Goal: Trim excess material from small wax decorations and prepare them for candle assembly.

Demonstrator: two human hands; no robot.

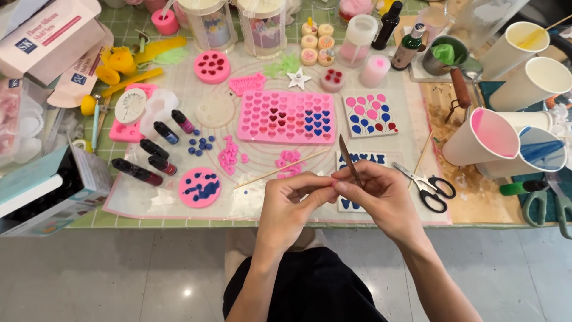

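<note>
Both hands (333, 197) pinch thin blade (350, 158); pinched bit hidden

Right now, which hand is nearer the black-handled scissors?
The right hand, holding a thin tool, sits just left of the scissors. The left hand is farther left, beyond the right hand.

Whatever your fingertips (329, 182) pinch is too small to tell, your right hand (381, 194) hides part of the blue letter mould (360, 158), green-handled tool (551, 200) cut off right, box (42, 191) cut off left.
</note>
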